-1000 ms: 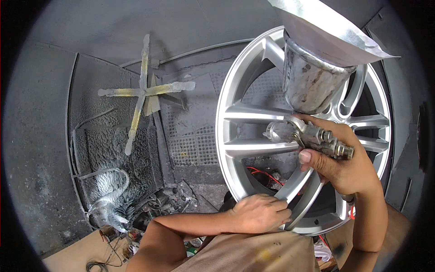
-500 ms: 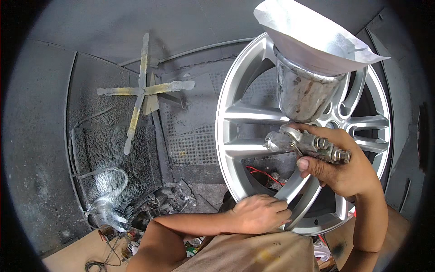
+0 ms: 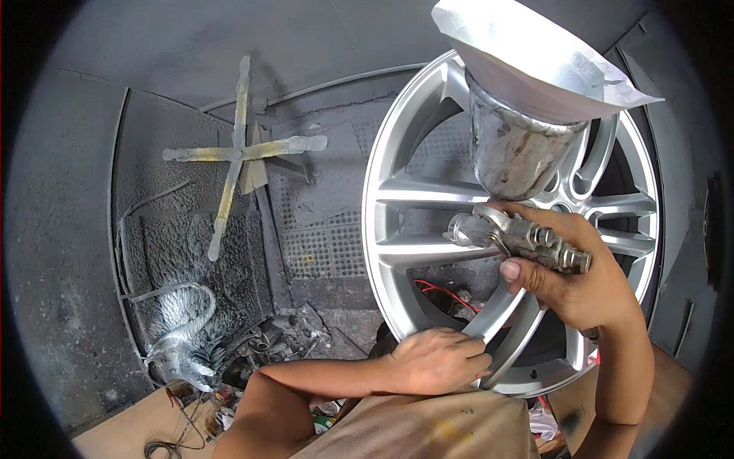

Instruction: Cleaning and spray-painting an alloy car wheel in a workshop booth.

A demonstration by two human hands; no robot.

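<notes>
My right hand (image 3: 585,268) is closed around the body of a metal spray gun (image 3: 508,233), in front of a silver alloy wheel (image 3: 428,249). A stained metal cup (image 3: 516,145) tops the gun, and a flared sheet of white paper (image 3: 527,57) sits at its mouth. The paper's inside carries a silver-grey coating. My left hand (image 3: 440,361) has its fingers curled over a spoke at the wheel's near edge; the fingertips are hidden. Behind the gun, the cup and my right hand cover part of the wheel's hub and spokes.
A cross-shaped stand (image 3: 238,154) with yellow and grey crusted arms rises at the left. Below it lie a dark, rough panel (image 3: 199,260) and a silver-sprayed bent hose (image 3: 191,329). Scrap and debris (image 3: 294,340) cover the floor nearby. Red wire (image 3: 443,291) shows behind the wheel.
The spray gun, with its cup and paper, has shifted very slightly; the cup and paper sit a little further right. My left hand has kept its place on the wheel.
</notes>
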